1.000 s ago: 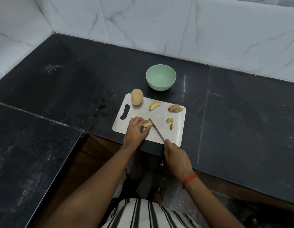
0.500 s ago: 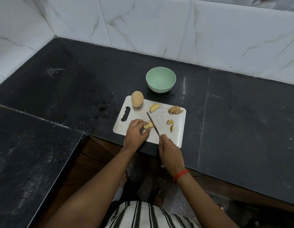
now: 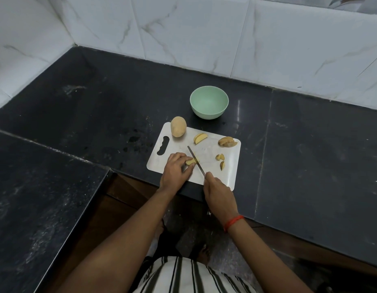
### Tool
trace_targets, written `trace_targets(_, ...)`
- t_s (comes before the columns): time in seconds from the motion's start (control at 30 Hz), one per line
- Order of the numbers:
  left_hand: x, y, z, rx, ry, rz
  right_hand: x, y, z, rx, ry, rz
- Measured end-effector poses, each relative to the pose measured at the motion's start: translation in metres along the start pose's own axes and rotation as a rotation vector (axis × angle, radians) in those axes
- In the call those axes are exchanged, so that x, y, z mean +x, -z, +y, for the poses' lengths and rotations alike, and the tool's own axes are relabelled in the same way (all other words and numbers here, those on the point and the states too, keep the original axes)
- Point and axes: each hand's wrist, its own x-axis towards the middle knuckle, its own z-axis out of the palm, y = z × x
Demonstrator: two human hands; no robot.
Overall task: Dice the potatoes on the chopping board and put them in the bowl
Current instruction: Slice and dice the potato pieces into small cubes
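Observation:
A white chopping board (image 3: 231,168) lies at the counter's front edge. My left hand (image 3: 175,172) pinches a potato wedge (image 3: 191,162) against the board. My right hand (image 3: 218,194) grips a knife (image 3: 195,160), and its blade lies across that wedge. A whole potato (image 3: 178,126) sits at the board's far left corner. One wedge (image 3: 200,138) lies in the middle, a sliced potato half (image 3: 227,142) at the far right, and small cut pieces (image 3: 221,160) to the right of the blade. An empty mint-green bowl (image 3: 209,102) stands behind the board.
The black stone counter (image 3: 310,149) meets white marble wall tiles (image 3: 204,34) at the back. A second black counter slab (image 3: 35,197) runs along the left. The floor and my feet show below the counter's edge.
The knife has slid forward across the wedge, and my right hand has moved closer to the board. My left hand has stayed on the wedge.

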Motion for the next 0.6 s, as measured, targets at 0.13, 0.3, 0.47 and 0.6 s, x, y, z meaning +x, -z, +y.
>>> trace_targets(0.13, 0.000, -0.001, -0.001, 0.009, -0.007, 0.012, -0.020, 0.005, 0.009, -0.023, -0.018, -0.068)
trace_targets(0.3, -0.001, -0.001, 0.000, 0.039, -0.007, 0.040, -0.066, 0.008, 0.026, -0.024, -0.049, -0.033)
trace_targets(0.47, -0.002, 0.003, -0.001, 0.038, 0.004, 0.041, -0.076, 0.011, 0.021, 0.081, -0.043, 0.091)
trace_targets(0.6, -0.004, 0.008, -0.002, 0.019, -0.022, 0.040, -0.031, 0.009, 0.004, 0.095, -0.028, 0.111)
